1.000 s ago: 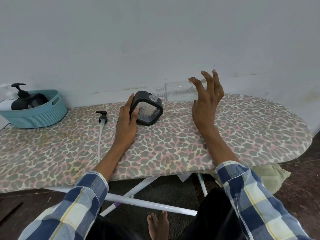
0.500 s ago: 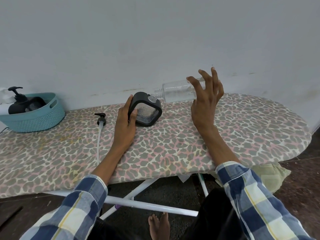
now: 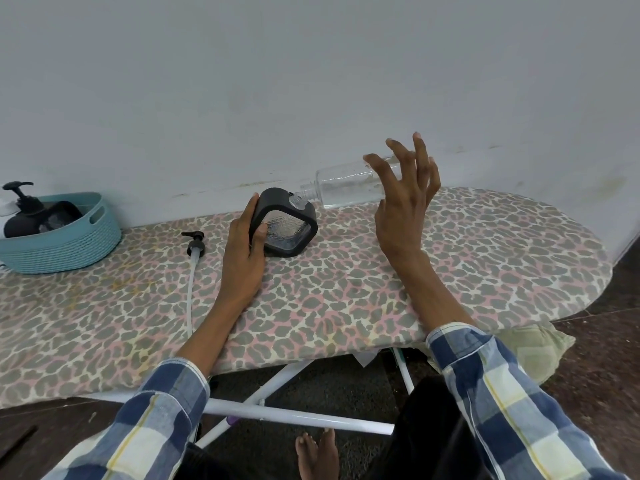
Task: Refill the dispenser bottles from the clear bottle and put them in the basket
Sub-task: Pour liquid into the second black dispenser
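My left hand (image 3: 244, 254) grips the left side of a square black dispenser bottle (image 3: 287, 228) that stands tilted on the ironing board (image 3: 346, 289). My right hand (image 3: 403, 202) holds the clear bottle (image 3: 346, 187) nearly level, its neck at the black bottle's opening. The fingers are spread, with only some on the bottle. The bottle's pump with its long tube (image 3: 193, 258) lies on the board to the left. A teal basket (image 3: 69, 244) at the far left holds a black pump bottle (image 3: 31, 213).
The leopard-print board stands against a pale wall. Its white legs (image 3: 294, 417) cross below the near edge, above my bare foot (image 3: 317, 455). A greenish cloth (image 3: 533, 348) hangs under the board's right end.
The clear bottle's base has lifted slightly in my right hand. The view has shifted a little. My left hand keeps the same hold on the black bottle.
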A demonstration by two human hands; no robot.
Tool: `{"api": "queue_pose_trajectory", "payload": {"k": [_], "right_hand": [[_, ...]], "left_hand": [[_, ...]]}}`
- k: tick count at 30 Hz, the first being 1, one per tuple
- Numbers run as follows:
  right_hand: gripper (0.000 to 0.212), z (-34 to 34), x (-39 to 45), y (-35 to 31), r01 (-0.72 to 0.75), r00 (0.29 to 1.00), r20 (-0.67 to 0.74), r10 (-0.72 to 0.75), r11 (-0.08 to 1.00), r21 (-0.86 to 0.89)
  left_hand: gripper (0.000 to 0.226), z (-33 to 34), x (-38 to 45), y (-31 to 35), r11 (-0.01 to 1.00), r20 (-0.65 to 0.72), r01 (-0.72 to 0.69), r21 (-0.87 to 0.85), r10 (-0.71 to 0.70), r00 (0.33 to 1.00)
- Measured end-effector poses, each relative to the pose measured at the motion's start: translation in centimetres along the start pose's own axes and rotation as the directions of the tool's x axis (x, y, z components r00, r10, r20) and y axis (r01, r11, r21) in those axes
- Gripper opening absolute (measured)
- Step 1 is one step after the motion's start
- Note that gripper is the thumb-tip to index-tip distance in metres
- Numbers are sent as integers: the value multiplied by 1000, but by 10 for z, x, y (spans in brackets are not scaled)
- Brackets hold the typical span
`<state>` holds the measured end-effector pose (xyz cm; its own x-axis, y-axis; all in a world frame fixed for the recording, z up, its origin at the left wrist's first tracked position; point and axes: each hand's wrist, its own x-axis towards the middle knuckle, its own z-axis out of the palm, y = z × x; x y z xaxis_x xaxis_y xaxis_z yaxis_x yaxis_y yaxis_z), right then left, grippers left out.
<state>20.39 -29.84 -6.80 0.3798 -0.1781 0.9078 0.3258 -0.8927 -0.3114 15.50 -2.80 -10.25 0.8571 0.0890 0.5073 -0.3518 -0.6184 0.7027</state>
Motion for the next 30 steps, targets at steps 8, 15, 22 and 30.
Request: {"api": "queue_pose_trajectory", "payload": {"k": [8, 15, 22, 30], "right_hand": [[94, -1, 2, 0, 11, 1000, -14, -11, 1000, -7], [96, -2, 3, 0, 17, 1000, -10, -17, 1000, -7], [94, -2, 3, 0, 23, 1000, -11, -23, 999, -26], [95, -2, 3, 0, 23, 1000, -13, -23, 999, -42]], "left_hand": [[52, -1, -1, 2, 1000, -6, 5, -10, -5, 1000], [52, -1, -1, 3, 1000, -2, 10, -11, -10, 1000], [53, -1, -1, 4, 1000, 0, 10, -12, -10, 1000], [52, -1, -2, 5, 1000, 1, 12, -2, -12, 1000]]}}
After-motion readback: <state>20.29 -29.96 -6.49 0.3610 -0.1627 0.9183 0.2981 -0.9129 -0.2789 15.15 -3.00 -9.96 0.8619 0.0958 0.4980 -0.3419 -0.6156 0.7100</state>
